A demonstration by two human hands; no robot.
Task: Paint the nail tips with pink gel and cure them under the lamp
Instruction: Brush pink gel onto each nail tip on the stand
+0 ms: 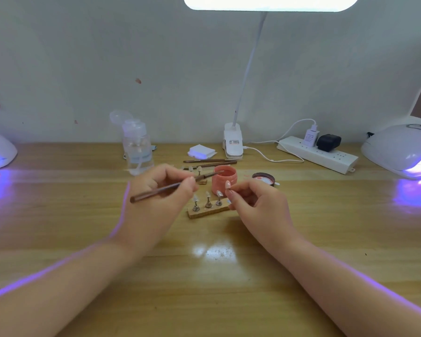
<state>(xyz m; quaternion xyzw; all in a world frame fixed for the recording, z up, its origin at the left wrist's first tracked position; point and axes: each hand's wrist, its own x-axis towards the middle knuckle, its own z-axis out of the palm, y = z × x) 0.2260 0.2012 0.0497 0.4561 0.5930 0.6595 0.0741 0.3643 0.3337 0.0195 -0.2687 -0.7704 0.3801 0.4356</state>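
At frame centre I see a small round pink plastic jar standing open on the light wooden bench, with pink gel inside. Its dark round lid lies just right of it, inner face up and smeared pink. My left hand pinches a long brown-handled brush between thumb and curled fingers; the brush tip reaches the jar's mouth. My right hand pinches one pale nail tip on its small stand between thumb and forefinger, in front of the jar. Below the jar, a tan wooden strip carries three metal stands with clear nail tips. A clear pump bottle holding clear liquid stands at upper left of centre. The white clip-lamp base bears a label too small to read. White curing lamps glow violet at both frame edges.
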